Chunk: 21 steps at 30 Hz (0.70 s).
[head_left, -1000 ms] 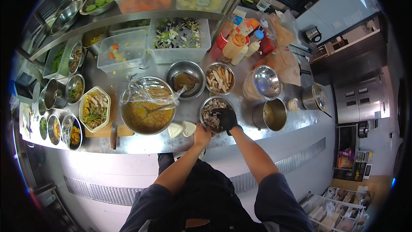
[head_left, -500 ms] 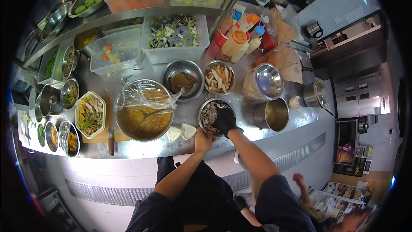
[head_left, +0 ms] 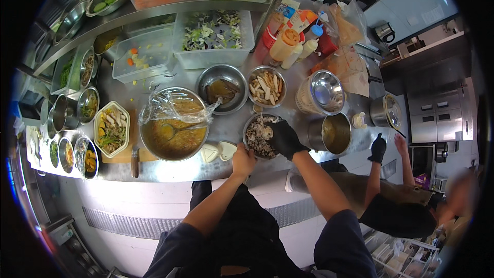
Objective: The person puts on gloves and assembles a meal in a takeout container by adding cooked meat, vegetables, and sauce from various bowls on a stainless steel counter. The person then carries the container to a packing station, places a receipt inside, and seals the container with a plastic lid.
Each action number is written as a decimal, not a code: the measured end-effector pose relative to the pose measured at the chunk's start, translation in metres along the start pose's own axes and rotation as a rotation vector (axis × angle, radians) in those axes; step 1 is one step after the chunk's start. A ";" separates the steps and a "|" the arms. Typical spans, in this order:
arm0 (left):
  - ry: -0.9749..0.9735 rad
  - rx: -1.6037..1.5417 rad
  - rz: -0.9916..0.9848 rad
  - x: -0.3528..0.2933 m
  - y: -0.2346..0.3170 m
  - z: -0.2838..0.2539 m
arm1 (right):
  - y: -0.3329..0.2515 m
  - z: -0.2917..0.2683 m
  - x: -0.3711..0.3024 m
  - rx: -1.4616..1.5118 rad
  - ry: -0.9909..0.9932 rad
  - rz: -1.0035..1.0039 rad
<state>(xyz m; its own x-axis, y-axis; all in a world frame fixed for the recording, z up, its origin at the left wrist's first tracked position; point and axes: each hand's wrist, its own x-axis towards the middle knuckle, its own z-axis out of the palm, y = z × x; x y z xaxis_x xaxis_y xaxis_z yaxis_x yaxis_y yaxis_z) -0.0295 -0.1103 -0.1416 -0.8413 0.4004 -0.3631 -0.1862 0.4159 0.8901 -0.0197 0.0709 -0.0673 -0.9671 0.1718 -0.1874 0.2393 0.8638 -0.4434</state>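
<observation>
A metal bowl [head_left: 245, 143] of dark-flecked rice mixture [head_left: 260, 139] sits at the counter's front edge. My bare left hand [head_left: 244, 161] grips its near left rim. Inside the bowl, my right hand [head_left: 287, 140], in a black glove, curls its fingers against the mixture; the fingertips are partly hidden. Left of it are two small cream-coloured moulds [head_left: 226, 150]. Behind stand a bowl of pale cut strips [head_left: 267, 88] and a bowl with brown contents [head_left: 222, 91]. A large bowl of yellowish soup [head_left: 180, 141], partly under plastic wrap, holds a ladle [head_left: 181, 128].
On the left are a filled food tray [head_left: 113, 131], a knife [head_left: 135, 164] on a board and several small bowls. A metal pot [head_left: 337, 134] and a strainer basket [head_left: 307, 95] stand right. A co-worker [head_left: 401, 201] with a black-gloved hand [head_left: 378, 149] is at the right.
My right hand has shifted slightly within the bowl, showing more of the mixture. My left hand stays at the rim. The co-worker has come closer to the counter on the right.
</observation>
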 end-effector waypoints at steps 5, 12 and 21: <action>0.008 0.077 0.025 0.008 -0.002 0.000 | -0.016 0.016 0.000 0.022 0.004 -0.200; 0.025 0.039 -0.018 0.008 -0.007 0.002 | -0.015 0.047 0.009 -0.308 -0.144 -0.157; 0.099 0.160 0.078 0.009 -0.004 -0.001 | 0.000 0.003 0.013 -0.185 -0.204 -0.594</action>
<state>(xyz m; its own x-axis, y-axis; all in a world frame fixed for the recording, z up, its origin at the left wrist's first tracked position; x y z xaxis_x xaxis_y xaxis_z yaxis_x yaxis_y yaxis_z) -0.0368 -0.1086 -0.1482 -0.8975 0.3569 -0.2592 -0.0427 0.5144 0.8565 -0.0317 0.0719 -0.0721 -0.8903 -0.4372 -0.1277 -0.3668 0.8545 -0.3677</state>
